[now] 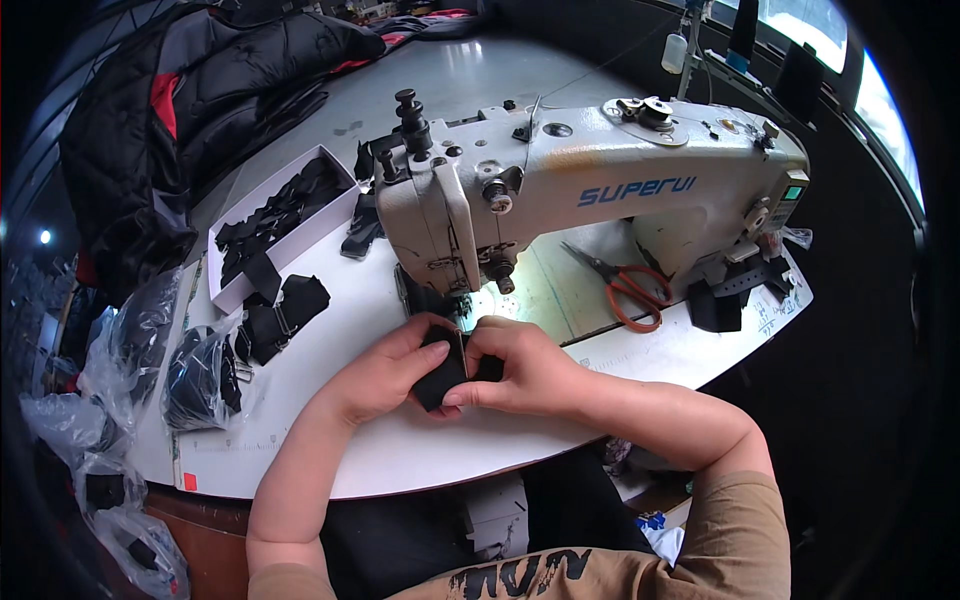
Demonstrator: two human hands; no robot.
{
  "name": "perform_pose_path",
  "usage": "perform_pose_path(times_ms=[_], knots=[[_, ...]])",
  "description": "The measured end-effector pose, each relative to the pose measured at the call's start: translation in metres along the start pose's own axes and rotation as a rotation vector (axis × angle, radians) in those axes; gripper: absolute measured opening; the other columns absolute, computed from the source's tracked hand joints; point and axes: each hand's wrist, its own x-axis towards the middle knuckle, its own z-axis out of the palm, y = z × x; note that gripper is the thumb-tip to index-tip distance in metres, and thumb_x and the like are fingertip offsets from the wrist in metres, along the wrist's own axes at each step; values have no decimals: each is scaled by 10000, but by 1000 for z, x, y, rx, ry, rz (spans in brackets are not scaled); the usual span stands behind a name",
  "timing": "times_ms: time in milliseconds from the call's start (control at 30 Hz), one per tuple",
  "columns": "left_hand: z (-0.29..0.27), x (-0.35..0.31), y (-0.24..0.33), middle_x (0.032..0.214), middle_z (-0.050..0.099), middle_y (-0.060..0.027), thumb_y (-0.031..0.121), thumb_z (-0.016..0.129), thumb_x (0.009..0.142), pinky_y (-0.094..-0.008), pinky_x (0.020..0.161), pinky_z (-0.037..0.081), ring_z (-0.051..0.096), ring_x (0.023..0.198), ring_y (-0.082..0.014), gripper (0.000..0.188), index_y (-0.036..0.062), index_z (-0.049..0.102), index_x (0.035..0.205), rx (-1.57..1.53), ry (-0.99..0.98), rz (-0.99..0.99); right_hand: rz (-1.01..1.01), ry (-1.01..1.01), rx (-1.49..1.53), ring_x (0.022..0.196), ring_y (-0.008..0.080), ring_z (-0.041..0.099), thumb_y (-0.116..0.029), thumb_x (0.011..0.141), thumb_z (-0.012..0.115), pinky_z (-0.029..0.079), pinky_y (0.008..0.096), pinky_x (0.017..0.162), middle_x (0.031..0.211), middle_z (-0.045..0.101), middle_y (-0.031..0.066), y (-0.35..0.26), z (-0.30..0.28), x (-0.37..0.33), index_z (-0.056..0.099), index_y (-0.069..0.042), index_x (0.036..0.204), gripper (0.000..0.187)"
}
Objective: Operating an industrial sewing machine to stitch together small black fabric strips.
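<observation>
Just in front of the sewing machine's lit needle area, my left hand (385,368) and my right hand (528,365) are closed on a black webbing strap (437,384). The left thumb presses on the strap's upper face, and the right thumb and fingers pinch its other side. A thin, shiny edge, apparently metal, runs across the strap between the hands; its exact shape is too small to tell. Behind the fingertips stands the white sewing machine (560,165), its presser foot (461,305) close to the left fingers.
Red-handled scissors (635,295) lie under the machine arm. A white box (285,225) of black straps stands at the left, with loose straps and buckles (285,320) before it. Plastic-bagged black pieces (205,375) sit at the left edge. A dark padded garment (220,75) is heaped behind.
</observation>
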Motion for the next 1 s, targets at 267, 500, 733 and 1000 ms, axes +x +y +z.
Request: perform_pose_path(times_ms=[267,500,733,1000], knots=[[-5,-3,9,982,691,-117,415,419,1095,-334,681,622,738,787,-231,419,63,450,1322,-33,-32,-96,39,10,31,739,215,611,-205,880,803,474,345,656,779,621,93,10,1,0,679,0,848,241],[-25,-1,4,932,670,-95,534,458,1058,-290,594,540,658,675,-182,474,80,569,1135,170,98,-155,63,11,69,675,149,567,-159,907,742,444,312,599,734,597,67,3,-2,0,652,-7,817,198],[-28,3,-7,757,477,38,332,798,889,-232,618,385,442,687,-82,346,59,629,1017,386,83,51,152,39,74,630,79,511,-92,877,685,412,279,552,687,553,22,-3,-3,0,547,-16,752,201],[-19,3,-3,745,472,43,206,898,755,-249,629,424,434,678,-81,381,73,552,842,434,221,195,168,68,145,600,58,512,-86,934,660,405,254,516,666,557,12,-1,0,-1,527,-24,802,197]])
